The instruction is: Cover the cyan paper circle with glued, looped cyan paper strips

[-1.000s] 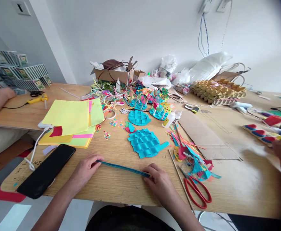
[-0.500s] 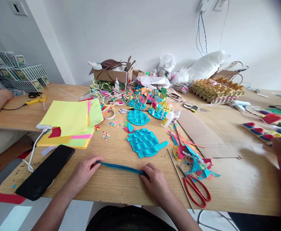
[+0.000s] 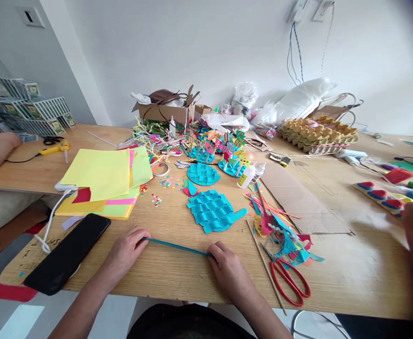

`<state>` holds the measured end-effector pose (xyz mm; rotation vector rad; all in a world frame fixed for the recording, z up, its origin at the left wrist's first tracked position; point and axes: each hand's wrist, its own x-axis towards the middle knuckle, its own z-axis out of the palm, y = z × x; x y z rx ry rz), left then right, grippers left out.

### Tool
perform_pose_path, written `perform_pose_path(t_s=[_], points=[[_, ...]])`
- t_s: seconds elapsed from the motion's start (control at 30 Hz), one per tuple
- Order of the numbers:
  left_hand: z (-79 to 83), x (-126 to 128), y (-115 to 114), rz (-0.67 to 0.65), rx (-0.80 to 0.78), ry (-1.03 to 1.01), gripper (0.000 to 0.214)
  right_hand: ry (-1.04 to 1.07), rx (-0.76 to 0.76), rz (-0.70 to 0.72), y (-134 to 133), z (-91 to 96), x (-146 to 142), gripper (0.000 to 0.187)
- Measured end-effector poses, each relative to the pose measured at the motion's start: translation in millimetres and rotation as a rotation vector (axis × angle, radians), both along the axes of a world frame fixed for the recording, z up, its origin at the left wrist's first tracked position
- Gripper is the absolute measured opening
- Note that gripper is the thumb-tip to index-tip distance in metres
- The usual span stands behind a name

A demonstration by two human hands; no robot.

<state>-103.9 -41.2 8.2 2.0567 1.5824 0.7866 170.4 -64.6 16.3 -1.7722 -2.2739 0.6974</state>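
A narrow teal-blue paper strip (image 3: 178, 247), perhaps several layers thick, is stretched between my hands just above the table's front part. My left hand (image 3: 130, 246) pinches its left end between thumb and fingers. At the other end, my right hand (image 3: 228, 269) grips the strip, its fingertips partly hidden. Beyond the strip lies a blue woven-paper shape (image 3: 211, 209) with a strip end sticking out to the right. Behind that is a smaller blue woven shape (image 3: 203, 174). To the right of my right hand are a thin wooden stick (image 3: 265, 266) and red-handled scissors (image 3: 291, 283).
A black phone (image 3: 68, 252) and coloured paper sheets (image 3: 96, 172) lie at left. Paper scraps (image 3: 291, 240), glue bottles (image 3: 246, 175) and a cardboard sheet (image 3: 301, 202) are at right. Other people's hands (image 3: 3, 143) show at both sides. Egg trays (image 3: 317, 134) stand behind.
The strip looks narrower now; its layers, slightly fanned before, appear lined up or turned edge-on. Both hands keep their grip in nearly the same place.
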Motion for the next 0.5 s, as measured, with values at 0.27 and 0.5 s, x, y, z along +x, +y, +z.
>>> perform_pose_path(t_s=[0.27,0.5], points=[[4.1,-4.0,-0.5,0.019,-0.021,0.002,0.014,0.016,-0.015,0.003,0.5,6.5,1.6,0.018],[3.1,-5.0,-1.0,0.016,-0.028,0.011,0.015,-0.023,-0.036,0.012,2.2,6.3,1.5,0.018]])
